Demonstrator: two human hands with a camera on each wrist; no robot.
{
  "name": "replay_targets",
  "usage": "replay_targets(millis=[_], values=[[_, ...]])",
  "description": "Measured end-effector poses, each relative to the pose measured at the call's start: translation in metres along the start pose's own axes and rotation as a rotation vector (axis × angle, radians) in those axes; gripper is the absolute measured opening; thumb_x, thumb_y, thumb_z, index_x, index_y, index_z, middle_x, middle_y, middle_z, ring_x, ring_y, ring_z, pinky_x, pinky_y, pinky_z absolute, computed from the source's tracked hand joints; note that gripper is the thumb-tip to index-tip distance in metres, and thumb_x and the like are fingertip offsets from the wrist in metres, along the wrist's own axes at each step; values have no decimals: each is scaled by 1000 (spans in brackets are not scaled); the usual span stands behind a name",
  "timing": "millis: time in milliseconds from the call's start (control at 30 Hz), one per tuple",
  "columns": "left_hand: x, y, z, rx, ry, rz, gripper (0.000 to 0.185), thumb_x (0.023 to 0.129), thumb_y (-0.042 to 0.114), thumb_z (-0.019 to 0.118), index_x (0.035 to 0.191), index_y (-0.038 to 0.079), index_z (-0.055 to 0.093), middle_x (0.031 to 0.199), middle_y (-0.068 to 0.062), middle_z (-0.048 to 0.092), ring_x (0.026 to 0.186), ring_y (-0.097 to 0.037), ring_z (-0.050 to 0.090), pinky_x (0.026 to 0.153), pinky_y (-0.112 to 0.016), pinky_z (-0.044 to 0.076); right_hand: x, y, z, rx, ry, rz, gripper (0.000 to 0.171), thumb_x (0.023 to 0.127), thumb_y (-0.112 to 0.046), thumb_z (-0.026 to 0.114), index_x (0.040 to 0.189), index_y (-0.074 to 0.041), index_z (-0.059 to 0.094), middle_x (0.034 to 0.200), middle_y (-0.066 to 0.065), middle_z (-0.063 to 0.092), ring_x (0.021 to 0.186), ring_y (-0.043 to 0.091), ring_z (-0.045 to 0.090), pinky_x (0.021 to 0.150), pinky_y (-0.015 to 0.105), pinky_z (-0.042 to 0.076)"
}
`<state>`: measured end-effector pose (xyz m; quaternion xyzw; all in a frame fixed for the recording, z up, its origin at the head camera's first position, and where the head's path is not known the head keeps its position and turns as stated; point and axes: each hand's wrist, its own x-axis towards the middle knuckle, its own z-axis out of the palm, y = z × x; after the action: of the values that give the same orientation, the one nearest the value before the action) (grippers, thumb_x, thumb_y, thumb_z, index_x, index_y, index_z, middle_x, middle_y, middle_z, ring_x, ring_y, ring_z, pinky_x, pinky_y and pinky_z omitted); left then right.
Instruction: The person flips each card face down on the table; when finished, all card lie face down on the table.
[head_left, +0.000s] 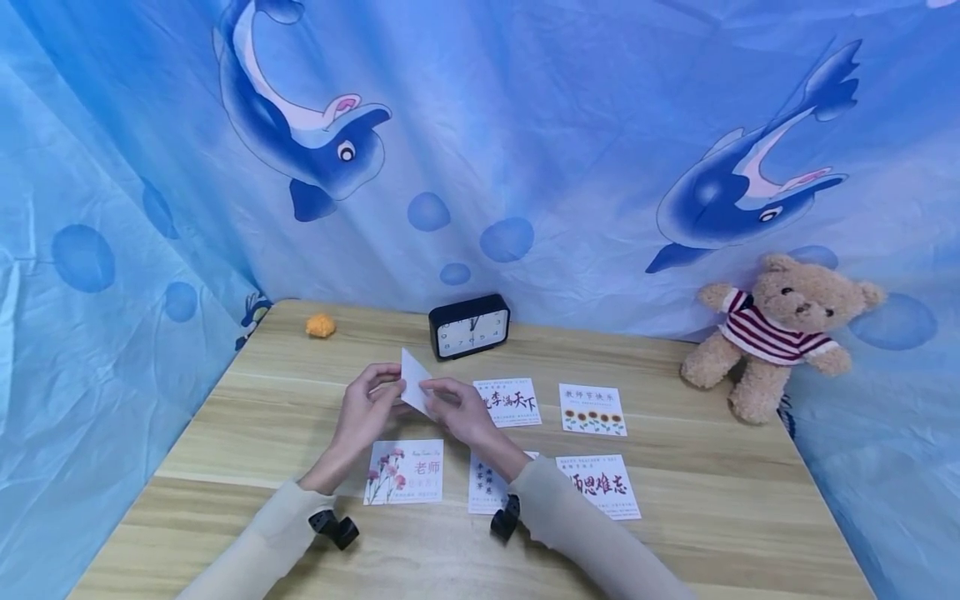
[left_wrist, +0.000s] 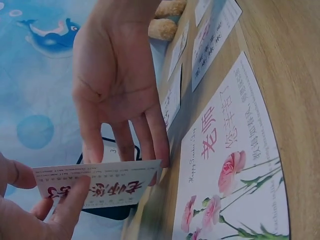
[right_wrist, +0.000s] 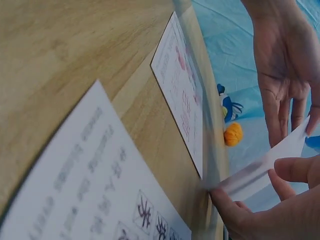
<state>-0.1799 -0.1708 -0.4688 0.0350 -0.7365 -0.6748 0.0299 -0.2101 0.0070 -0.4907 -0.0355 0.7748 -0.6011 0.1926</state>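
A small white greeting card [head_left: 415, 382] is held up off the wooden table, tilted on edge so one corner points upward. Its printed face, seen from the left wrist view [left_wrist: 97, 183], carries red Chinese characters and a line of small dark print along the top edge. The thumb and fingertips of the left hand [head_left: 365, 410] pinch one end, and the fingers of the right hand [head_left: 462, 411] pinch the other, so the card spans the gap between both sets of fingertips.
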Motion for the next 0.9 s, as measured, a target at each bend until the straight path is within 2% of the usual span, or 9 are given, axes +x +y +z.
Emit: replay_targets(millis=[100,200,300,500,633,767,900], values=[[0,-1,-2,-22,10,-25,33,106,2,53,138,-4,53,135,-26,57,100,-10,73,89,-34,65,1,2,0,15,27,5,31,99,-24,70,129,-33,71,156,5,55,135,27,60,97,32,58],[-1,-2,-3,-31,10,-35,34,106,2,53,139,-4,52,135,-26,57,95,-4,72,88,-33,65,2,5,1,56,48,19,34,96,-20,73,129,-27,71,150,6,60,124,23,67,92,31,62],[-2,-2,-5,-40,18,-30,36,106,3,54,141,-3,50,136,-27,57,95,-3,72,88,-33,65,3,7,1,86,63,29,37,94,-18,76,130,-23,70,145,5,63,116,19,70,89,28,63],[-3,-5,-13,-33,18,-8,40,106,6,57,145,0,50,139,-27,57,98,0,70,89,-30,65,5,6,-2,89,109,51,48,90,-11,78,136,-17,66,140,7,66,116,20,70,87,28,64],[-2,-10,-19,9,16,-17,42,105,6,58,147,-1,52,140,-27,56,96,1,70,87,-25,64,7,7,-6,74,134,70,56,87,-5,79,140,-11,62,133,9,68,114,21,70,87,28,64],[-2,-15,-25,60,18,-38,43,104,3,60,146,-4,54,140,-28,57,95,2,70,87,-22,63,11,9,-10,51,119,71,60,85,-2,79,142,-8,61,129,10,68,110,21,71,86,28,64],[-2,-19,-30,144,20,-49,43,101,1,64,143,-4,56,137,-28,62,98,-5,73,85,-21,63,14,10,-13,4,115,54,61,84,-1,79,142,-5,61,123,10,69,100,18,70,80,26,64]])
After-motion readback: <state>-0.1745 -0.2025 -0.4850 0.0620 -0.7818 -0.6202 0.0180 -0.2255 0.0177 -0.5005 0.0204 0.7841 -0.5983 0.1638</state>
